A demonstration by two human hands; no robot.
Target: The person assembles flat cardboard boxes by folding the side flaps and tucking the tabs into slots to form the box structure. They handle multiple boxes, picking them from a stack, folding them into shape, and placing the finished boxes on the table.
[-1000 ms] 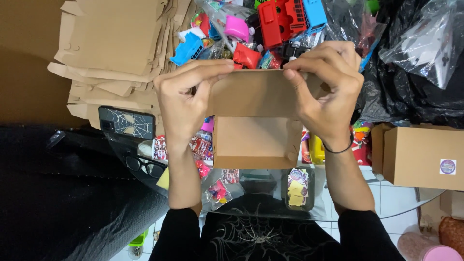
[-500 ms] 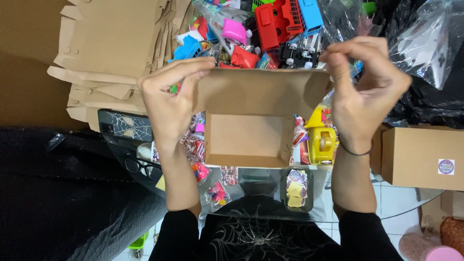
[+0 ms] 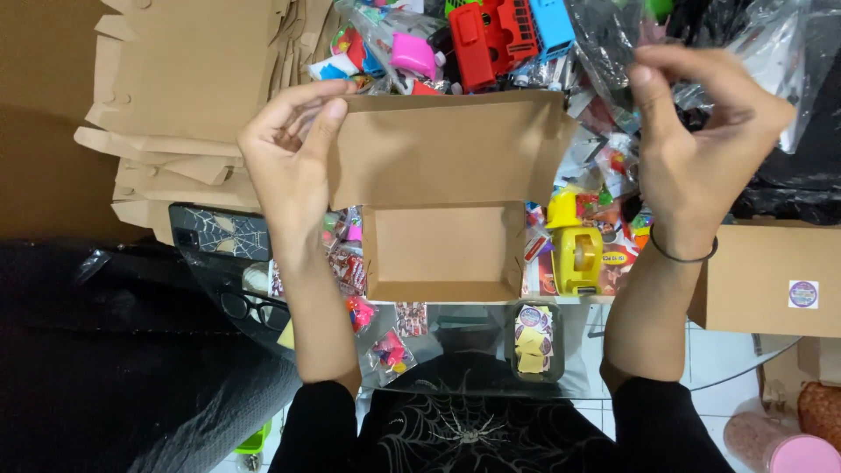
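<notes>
A brown cardboard box [image 3: 442, 254] sits open in front of me, its lid flap [image 3: 442, 149] raised away from me. My left hand [image 3: 293, 162] pinches the flap's left edge between thumb and fingers. My right hand [image 3: 701, 140] is off the box, up and to the right, fingers loosely curled with nothing in them, over clear plastic bags [image 3: 613, 35]. The inside of the box looks empty.
Flat unfolded cardboard blanks [image 3: 184, 88] are stacked at the left. Colourful plastic toys [image 3: 491, 31] lie beyond the box. A yellow tape dispenser [image 3: 578, 254] stands right of it. A closed brown box with a round sticker [image 3: 771, 280] is at the right. Packets lie on the glass table [image 3: 727, 359].
The lid flap, pressed down by both hands a second ago, has swung open. My right hand let go and moved right and up. My left hand stayed on the flap.
</notes>
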